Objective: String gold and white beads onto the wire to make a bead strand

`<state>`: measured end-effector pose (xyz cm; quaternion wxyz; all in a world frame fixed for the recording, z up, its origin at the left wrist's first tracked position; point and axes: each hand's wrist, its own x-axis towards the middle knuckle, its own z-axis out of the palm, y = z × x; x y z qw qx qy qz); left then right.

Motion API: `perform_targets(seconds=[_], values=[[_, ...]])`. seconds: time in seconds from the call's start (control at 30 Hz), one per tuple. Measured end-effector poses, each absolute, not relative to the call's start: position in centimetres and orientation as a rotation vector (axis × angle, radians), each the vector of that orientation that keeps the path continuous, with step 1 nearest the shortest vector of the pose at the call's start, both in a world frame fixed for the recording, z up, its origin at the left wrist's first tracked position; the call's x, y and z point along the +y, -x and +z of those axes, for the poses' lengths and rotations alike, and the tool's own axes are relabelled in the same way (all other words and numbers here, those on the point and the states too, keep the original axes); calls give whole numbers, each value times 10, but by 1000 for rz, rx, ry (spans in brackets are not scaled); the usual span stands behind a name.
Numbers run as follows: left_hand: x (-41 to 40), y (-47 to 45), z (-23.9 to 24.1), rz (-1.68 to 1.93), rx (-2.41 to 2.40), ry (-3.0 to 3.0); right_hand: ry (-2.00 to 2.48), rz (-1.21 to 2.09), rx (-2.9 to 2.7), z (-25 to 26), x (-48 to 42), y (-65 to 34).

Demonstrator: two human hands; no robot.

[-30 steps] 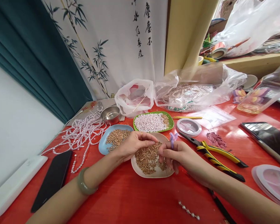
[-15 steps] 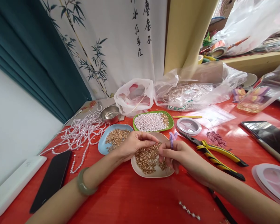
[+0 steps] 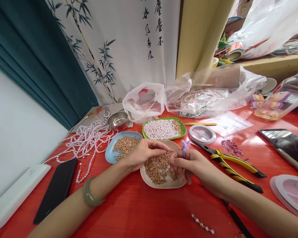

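head view | worn on the person's head | aimed forward and down across the red table (image 3: 144, 211) | hands seen close | wall hanging (image 3: 129, 43) faced beyond

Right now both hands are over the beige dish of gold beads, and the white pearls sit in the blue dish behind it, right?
Not quite. The head view shows the white pearls in the green dish; the blue dish holds more gold beads. Both the left hand and right hand are over the beige dish of gold beads.
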<state>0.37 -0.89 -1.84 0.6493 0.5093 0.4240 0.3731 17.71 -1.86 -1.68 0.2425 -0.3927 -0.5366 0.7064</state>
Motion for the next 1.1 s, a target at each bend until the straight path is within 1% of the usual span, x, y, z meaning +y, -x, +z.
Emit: perform_targets(seconds=[1.1], values=[[-9,-4,-17,846,966,-1128,1064,1939,-1475,-15,-18,-177]])
